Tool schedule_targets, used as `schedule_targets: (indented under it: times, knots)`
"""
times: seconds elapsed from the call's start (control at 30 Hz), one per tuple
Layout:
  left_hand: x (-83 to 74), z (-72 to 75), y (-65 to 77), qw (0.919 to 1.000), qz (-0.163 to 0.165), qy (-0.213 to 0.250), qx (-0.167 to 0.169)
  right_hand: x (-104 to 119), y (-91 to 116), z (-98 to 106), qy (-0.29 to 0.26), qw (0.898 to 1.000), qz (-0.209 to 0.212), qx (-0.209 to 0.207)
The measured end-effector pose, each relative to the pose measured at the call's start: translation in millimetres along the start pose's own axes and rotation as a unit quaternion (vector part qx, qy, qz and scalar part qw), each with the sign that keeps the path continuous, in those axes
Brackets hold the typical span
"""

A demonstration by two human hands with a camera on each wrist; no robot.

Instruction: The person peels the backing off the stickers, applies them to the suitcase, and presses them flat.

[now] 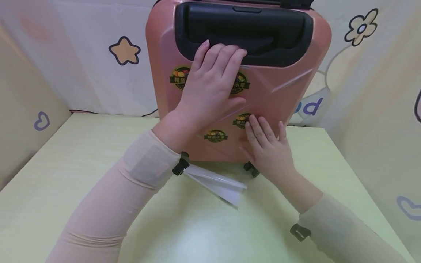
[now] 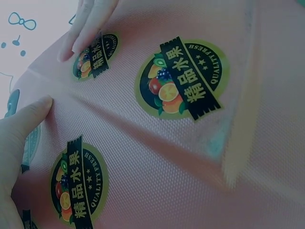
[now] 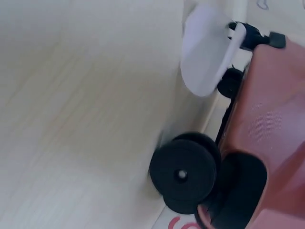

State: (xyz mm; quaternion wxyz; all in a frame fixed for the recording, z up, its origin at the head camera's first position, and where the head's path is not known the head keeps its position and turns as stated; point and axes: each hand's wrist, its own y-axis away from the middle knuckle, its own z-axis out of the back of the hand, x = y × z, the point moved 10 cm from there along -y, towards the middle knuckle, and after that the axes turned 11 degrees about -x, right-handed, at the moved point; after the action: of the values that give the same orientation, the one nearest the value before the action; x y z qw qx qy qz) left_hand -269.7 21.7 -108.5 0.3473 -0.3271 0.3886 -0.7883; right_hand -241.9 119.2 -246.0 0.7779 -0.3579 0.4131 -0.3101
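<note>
A pink hard-shell suitcase [image 1: 279, 87] stands upright on the table, with a black handle panel [image 1: 243, 29] near its top. My left hand [image 1: 210, 84] lies on the shell, its fingers reaching over the panel's lower edge. Two round fruit stickers show partly beside that hand; one upper sticker [image 1: 241, 84] is at its right. Lower down, my right hand [image 1: 268, 146] touches the shell, fingertips on the edge of another sticker [image 1: 241, 120]. Left of it is a lower sticker [image 1: 215, 136]. In the left wrist view, a fruit sticker [image 2: 183, 78] shows whole.
A curled white sheet [image 1: 217, 182] lies on the pale table [image 1: 197, 233] in front of the suitcase. Black wheels [image 3: 183, 167] stand under the case. Curtains with cartoon prints, including a star [image 1: 125, 51], surround the table's back and sides.
</note>
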Motion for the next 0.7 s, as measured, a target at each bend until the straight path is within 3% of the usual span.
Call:
schedule_targets:
  times: [0.13,0.27,0.47,0.7]
  knots:
    - [1.8,0.0,1.7,1.0000,0.003,0.002,0.003,20.8,-6.7,-5.5,-0.019,0.998,0.062,-0.003]
    - [3.0,0.1,3.4,0.9999,0.004,0.012,0.003,23.7,-14.2,-8.8,-0.023,0.997,0.077,0.008]
    - [6.0,3.2,5.5,0.9996,0.005,0.027,-0.009,12.3,-16.9,-3.6,-0.011,0.998,0.062,0.007]
    - [4.5,4.6,4.2,0.9995,0.000,0.026,-0.018,-5.3,-9.7,5.2,-0.010,1.000,0.015,-0.001]
